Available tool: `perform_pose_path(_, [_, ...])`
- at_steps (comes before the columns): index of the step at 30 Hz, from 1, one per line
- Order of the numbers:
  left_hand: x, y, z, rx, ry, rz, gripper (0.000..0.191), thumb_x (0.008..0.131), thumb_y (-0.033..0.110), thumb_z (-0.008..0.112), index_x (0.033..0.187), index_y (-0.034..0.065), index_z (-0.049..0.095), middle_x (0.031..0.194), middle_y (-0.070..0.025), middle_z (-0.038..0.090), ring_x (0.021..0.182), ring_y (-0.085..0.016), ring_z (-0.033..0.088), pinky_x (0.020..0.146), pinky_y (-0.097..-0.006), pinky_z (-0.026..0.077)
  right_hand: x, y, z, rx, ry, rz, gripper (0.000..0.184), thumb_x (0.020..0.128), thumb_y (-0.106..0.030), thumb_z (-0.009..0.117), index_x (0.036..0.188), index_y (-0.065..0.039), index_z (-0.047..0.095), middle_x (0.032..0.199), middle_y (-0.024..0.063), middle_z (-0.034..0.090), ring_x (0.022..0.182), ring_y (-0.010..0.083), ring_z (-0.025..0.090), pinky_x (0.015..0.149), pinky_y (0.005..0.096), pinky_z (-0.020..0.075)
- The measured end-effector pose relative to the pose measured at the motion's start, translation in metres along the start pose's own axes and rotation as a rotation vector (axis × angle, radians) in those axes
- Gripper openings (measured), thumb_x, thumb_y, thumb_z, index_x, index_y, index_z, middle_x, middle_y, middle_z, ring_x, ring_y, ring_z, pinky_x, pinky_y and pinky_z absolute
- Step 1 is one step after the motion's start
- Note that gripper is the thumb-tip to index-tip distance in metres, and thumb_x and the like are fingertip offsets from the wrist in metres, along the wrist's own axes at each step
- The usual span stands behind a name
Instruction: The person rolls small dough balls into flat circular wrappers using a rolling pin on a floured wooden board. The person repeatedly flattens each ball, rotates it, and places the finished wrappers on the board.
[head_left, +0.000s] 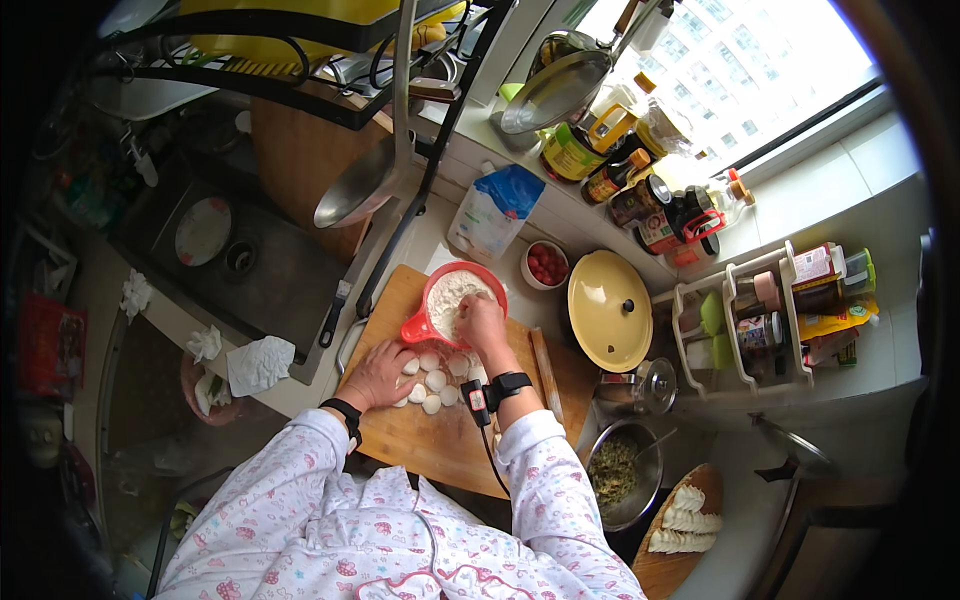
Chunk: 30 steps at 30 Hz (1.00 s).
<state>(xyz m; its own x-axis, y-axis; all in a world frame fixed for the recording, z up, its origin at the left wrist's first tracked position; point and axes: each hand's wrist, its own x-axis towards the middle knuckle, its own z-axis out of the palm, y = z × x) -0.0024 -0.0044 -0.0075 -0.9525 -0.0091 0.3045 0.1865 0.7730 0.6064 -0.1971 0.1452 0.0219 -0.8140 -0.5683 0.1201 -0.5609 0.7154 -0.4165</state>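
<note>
A red plastic bowl (411, 330) of white flour (452, 292) stands at the far part of a wooden cutting board (405, 435). My right hand (480, 322) is down in the flour with its fingers bent; the fingertips are hidden. Flat on the board, at the left edge of several small round dough pieces (435, 380), lies my left hand (377, 375), fingers apart and touching some of them. A wooden rolling pin (546, 375) rests along the board's right side. My right forearm covers part of the dough.
To the right are a yellow lid (609, 307), a steel bowl of chopped green filling (615, 472) and dumplings (686, 521) on a wooden board. A small bowl of red fruit (547, 265) and a bag (496, 210) stand behind. At left is a sink (285, 292); a ladle (360, 187) hangs above.
</note>
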Motion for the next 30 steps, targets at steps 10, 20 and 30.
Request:
perform_pose_path(10, [0.001, -0.002, 0.003, 0.009, -0.049, -0.036, 0.045, 0.076, 0.031, 0.072, 0.112, 0.01, 0.058, 0.113, -0.0145, 0.052, 0.109, -0.036, 0.051, 0.095, -0.0454, 0.044, -0.087, 0.002, -0.095, 0.301, -0.087, 0.276, 0.033, 0.072, -0.006, 0.067, 0.105, -0.002, 0.066, 0.092, 0.0156, 0.071, 0.086, 0.0293, 0.07, 0.078, 0.0378, 0.055])
perform_pose_path(20, [0.002, 0.001, 0.002, 0.022, -0.05, -0.016, 0.044, 0.073, 0.027, 0.074, 0.11, 0.0083, 0.059, 0.11, -0.0147, 0.054, 0.108, -0.036, 0.051, 0.094, -0.0445, 0.044, -0.157, 0.021, -0.05, 0.116, 0.088, 0.272, 0.044, 0.081, -0.017, 0.07, 0.12, -0.003, 0.057, 0.119, 0.0201, 0.059, 0.115, 0.0365, 0.054, 0.098, 0.0428, 0.0442])
perform_pose_path(30, [0.002, 0.0, 0.001, 0.041, -0.094, -0.044, 0.048, 0.074, 0.029, 0.074, 0.114, 0.0086, 0.059, 0.111, -0.0141, 0.054, 0.109, -0.036, 0.051, 0.095, -0.0455, 0.044, -0.137, 0.026, 0.019, -0.24, 0.049, 0.254, 0.075, 0.091, -0.046, 0.055, 0.146, 0.0, 0.033, 0.157, 0.023, 0.021, 0.146, 0.0408, 0.015, 0.118, 0.0537, 0.012])
